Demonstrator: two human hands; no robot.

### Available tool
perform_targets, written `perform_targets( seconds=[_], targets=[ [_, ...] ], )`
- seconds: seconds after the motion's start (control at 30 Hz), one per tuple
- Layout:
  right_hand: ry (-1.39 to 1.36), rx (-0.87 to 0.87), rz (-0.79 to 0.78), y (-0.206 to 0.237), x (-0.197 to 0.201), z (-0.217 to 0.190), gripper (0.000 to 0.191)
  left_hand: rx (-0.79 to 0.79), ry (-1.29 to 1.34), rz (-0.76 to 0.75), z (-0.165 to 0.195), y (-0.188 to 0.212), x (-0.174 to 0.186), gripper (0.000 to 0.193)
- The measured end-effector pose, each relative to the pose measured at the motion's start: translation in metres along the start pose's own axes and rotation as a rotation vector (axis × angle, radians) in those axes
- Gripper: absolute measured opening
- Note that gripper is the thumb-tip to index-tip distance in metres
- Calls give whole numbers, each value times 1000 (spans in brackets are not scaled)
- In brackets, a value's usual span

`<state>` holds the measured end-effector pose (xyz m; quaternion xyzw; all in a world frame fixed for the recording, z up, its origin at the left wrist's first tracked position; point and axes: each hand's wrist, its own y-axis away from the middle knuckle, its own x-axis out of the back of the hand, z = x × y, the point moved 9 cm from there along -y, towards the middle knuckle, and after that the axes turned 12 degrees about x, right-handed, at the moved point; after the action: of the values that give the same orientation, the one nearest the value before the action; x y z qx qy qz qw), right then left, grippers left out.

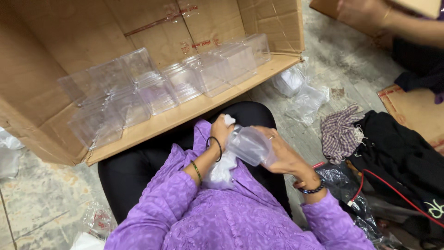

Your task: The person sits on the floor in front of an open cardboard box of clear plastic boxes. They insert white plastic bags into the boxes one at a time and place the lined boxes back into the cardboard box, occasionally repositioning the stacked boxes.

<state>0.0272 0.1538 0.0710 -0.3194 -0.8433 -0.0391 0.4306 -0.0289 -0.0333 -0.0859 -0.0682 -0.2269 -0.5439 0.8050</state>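
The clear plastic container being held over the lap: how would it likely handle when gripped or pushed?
The clear container looks thin-walled and empty, so probably light and apt to flex if squeezed. Its smooth glossy surface may be slippery; the right hand wraps around it while the left hand presses a white cloth at its opening.

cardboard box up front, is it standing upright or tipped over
Tipped on its side. The cardboard box opens toward the person, and the clear plastic containers sit in rows on its lower wall.
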Motion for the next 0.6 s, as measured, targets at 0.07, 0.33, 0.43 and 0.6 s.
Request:
perform_targets(
  seconds=[0.07, 0.33, 0.43, 0.6],
  targets=[
    [-143, 57, 74, 0, -4, -17, 85, 17, 44, 23, 1, -2, -4, 20],
    [-741, -232, 899, 71, -15, 97, 37, 332, 720, -382, -9, 9, -1, 20],
    [-980, -573, 1210, 121, -10, 184, 28, 532, 927, -745, -1, 39, 25, 25],
    [-1043, -1072, 909, 140, -66, 245, 32, 540, 963, -545, 8, 53, 93, 30]
  ],
)
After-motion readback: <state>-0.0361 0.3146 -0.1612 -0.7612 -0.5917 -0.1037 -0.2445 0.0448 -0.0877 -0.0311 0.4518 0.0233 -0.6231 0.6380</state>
